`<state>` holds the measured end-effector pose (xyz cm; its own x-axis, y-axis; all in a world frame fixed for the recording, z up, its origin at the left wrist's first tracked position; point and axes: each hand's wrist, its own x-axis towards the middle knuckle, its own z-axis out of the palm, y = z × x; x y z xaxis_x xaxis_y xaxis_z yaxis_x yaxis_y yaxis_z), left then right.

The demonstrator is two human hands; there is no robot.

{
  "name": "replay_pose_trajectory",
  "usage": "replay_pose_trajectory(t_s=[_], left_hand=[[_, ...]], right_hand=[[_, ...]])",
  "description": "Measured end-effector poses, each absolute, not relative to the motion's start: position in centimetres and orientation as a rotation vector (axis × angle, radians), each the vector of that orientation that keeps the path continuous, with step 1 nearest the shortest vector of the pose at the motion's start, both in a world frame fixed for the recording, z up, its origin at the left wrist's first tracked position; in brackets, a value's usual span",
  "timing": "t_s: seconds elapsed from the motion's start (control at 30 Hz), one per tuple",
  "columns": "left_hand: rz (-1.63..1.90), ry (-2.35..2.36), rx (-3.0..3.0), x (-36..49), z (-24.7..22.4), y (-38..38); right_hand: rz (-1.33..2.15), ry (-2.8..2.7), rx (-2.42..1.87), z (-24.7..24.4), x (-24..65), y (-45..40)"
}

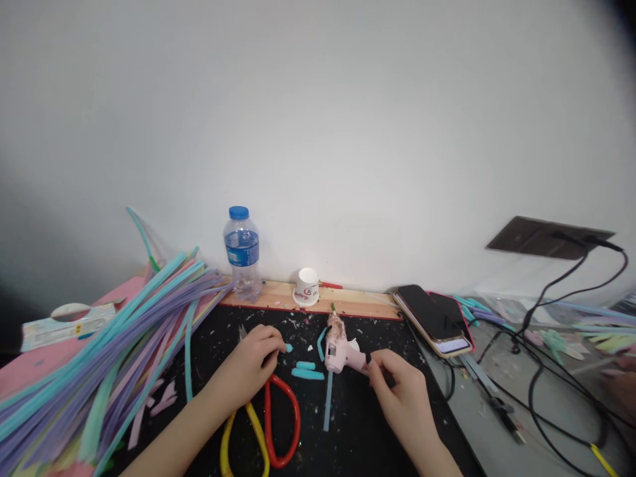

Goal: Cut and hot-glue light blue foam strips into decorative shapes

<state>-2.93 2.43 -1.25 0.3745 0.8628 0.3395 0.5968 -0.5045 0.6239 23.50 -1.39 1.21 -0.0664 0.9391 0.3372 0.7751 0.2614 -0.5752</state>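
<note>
My left hand (256, 361) is closed in a pinch, with a small turquoise piece (289, 347) of pipe cleaner at its fingertips. Beneath that hand lie scissors (282, 457) with one red and one yellow handle loop, their blade tips poking out behind the knuckles. The fingers of my right hand (400, 391) close on the handle end of a pale pink hot glue gun (336, 356). Its nozzle, crusted brown, points toward the wall, and a clear glue stick (328, 401) sticks out of its back. Short turquoise pieces (307, 374) lie between my hands.
A big bundle of pastel pipe cleaners (144, 331) covers the left side. A water bottle (242, 255) and a paper cup (307, 286) stand along the wall. Phones (434, 318) rest at the right, near tangled black cables (534, 371). The black mat (342, 447) has scraps on it.
</note>
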Motion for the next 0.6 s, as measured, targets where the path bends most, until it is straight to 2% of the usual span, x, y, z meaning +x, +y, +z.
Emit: replay_pose_trajectory(t_s=[0.3,0.5,0.6], left_hand=[[0.736,1.304,2.271,-2.9,-0.9,1.8],[0.72,1.305,2.276,-3.0,-0.7,1.7],[0.71,1.307,2.272,-3.1,-0.8,1.7]], right_hand=[[0.268,-1.92,-1.579,0.9,24.1,-0.8],[0.277,-2.043,-1.862,-1.1,25.0,0.0],[0.291,-2.095,-1.874,-1.7,25.4,0.3]])
